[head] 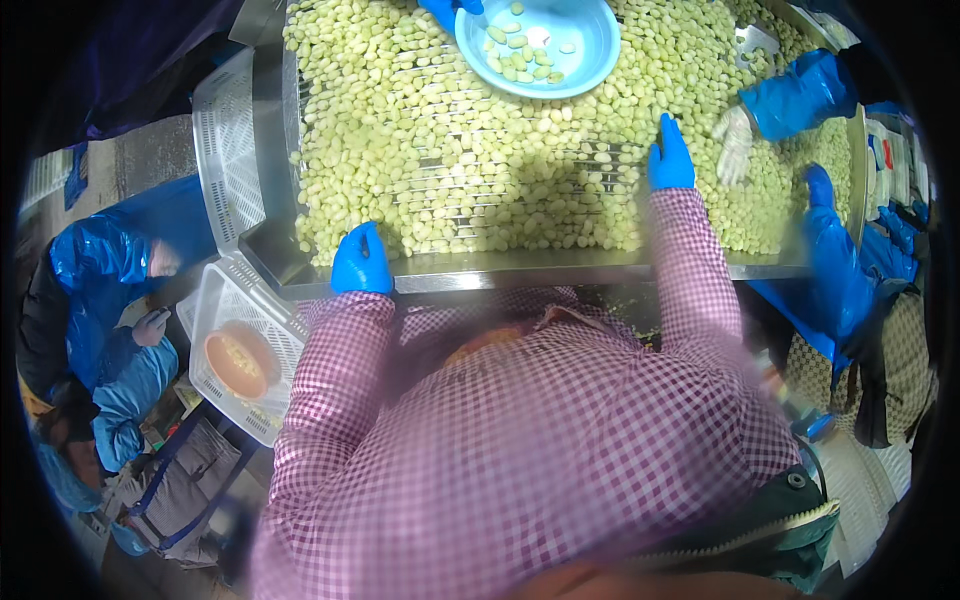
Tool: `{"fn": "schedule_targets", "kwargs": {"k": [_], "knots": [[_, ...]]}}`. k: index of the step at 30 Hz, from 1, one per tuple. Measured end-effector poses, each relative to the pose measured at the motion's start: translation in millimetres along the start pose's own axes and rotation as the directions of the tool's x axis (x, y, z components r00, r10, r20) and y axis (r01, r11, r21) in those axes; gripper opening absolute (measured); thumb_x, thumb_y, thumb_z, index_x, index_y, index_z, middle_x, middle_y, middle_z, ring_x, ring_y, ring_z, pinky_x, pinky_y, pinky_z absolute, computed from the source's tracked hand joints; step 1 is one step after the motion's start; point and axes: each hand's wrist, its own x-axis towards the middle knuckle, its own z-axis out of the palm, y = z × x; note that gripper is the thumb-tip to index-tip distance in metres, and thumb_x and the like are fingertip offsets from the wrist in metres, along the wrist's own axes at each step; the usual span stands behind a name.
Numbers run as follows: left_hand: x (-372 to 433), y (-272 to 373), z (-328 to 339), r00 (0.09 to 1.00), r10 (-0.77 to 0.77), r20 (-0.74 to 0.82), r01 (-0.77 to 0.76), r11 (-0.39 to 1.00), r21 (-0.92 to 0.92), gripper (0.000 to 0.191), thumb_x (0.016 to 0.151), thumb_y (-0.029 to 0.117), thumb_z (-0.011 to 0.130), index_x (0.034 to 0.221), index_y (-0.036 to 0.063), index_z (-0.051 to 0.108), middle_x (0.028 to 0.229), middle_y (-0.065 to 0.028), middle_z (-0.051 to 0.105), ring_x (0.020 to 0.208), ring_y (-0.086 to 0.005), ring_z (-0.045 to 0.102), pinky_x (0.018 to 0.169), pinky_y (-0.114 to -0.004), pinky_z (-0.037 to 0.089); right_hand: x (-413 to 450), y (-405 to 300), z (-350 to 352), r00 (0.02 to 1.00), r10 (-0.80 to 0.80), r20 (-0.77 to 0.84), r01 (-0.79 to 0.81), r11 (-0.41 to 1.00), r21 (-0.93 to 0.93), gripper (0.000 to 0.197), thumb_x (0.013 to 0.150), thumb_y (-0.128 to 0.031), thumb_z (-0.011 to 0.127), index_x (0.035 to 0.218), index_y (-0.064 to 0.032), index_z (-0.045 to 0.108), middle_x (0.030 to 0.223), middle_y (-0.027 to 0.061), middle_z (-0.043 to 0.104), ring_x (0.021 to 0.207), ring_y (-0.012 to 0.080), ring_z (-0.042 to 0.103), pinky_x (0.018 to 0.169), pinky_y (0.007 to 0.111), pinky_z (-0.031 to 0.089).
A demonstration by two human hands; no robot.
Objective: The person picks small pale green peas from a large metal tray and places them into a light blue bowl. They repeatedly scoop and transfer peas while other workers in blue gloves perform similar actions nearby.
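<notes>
Pale green oval fruits, like grapes (pixel 480 180), lie spread over the slatted metal bed of a steel sorting table (pixel 480 279). My left hand (pixel 361 259), in a blue glove, rests at the near rim beside the fruit. Its fingers are curled, and whether anything is inside them is hidden. Farther right, my right hand (pixel 672 156), also blue-gloved, reaches over the fruit with its fingers extended and nothing visible in it. A light blue plastic basin (pixel 537 82) with several fruits inside stands at the far side, beyond both hands.
Another person's blue-gloved hand (pixel 450 11) touches the basin. On the right are a co-worker's white-gloved hand (pixel 733 142) and another blue glove (pixel 819 186). White perforated crates (pixel 229 150) flank the left end; a lower crate (pixel 281 330) holds an orange bowl (pixel 236 364).
</notes>
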Motion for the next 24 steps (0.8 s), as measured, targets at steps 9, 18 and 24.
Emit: {"fn": "schedule_targets", "kwargs": {"k": [9,18,24], "knots": [[-3,12,-8,1.0,0.001,0.012,-0.002,0.997,0.072,0.038,0.1,0.037,0.049,0.121,0.0105,0.066,0.118,-0.0152,0.066,0.104,-0.0299,0.066,0.091,-0.039,0.051,7,-77,-30,0.978,0.142,0.151,-0.131,0.988,-0.081,0.034,0.096,-0.023,0.059,0.127,-0.0098,0.061,0.125,0.0157,0.062,0.115,0.0303,0.06,0.099,0.04,0.049],[-1,7,-7,1.0,0.015,0.01,-0.015,0.998,0.068,0.038,0.101,0.038,0.048,0.119,0.0091,0.066,0.119,-0.0156,0.066,0.107,-0.0311,0.064,0.092,-0.039,0.05,10,-127,-43,0.965,0.263,-0.021,-0.244,0.92,0.305,0.046,0.094,-0.013,0.062,0.139,-0.0097,0.053,0.14,0.0169,0.052,0.117,0.022,0.059,0.088,0.035,0.056],[1,9,-7,0.998,-0.042,0.047,0.039,0.996,0.075,0.038,0.099,0.036,0.051,0.125,0.0112,0.063,0.119,-0.0142,0.066,0.105,-0.0284,0.065,0.092,-0.038,0.051,-12,-164,-14,0.893,0.276,0.356,-0.288,0.957,-0.019,0.078,0.098,-0.031,0.054,0.157,-0.0072,0.01,0.162,0.0199,0.013,0.15,0.0297,0.015,0.123,0.039,0.015]]}}
